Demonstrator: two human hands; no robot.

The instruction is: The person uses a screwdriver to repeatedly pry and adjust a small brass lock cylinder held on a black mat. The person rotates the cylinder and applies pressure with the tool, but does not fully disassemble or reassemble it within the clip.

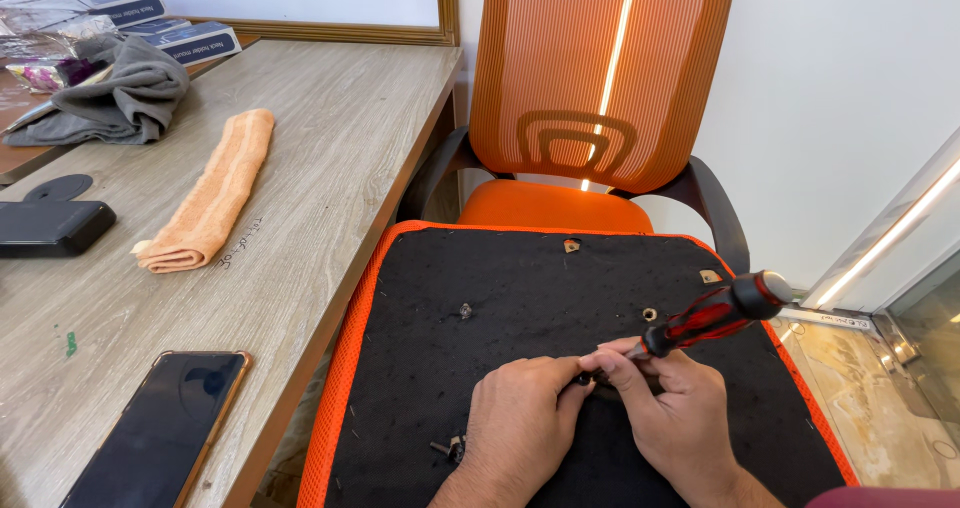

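Black felt underside of an orange seat pad [560, 298] lies upturned. At its near middle, the left hand [520, 423] pinches a small dark screw [583, 378]; the right hand [670, 408] grips a red-and-black screwdriver [715, 313]. Seating the tip squarely seems next.

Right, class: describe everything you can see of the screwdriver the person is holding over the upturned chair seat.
The screwdriver has a thick red and black handle, apparently plastic or rubber, with a rounded black end cap ringed in red. It lies tilted, handle up to the right, its tip down left and hidden among the fingers. The right hand grips it near the neck; the left hand meets it at the tip. It hangs just above the black underside of an orange-edged seat.
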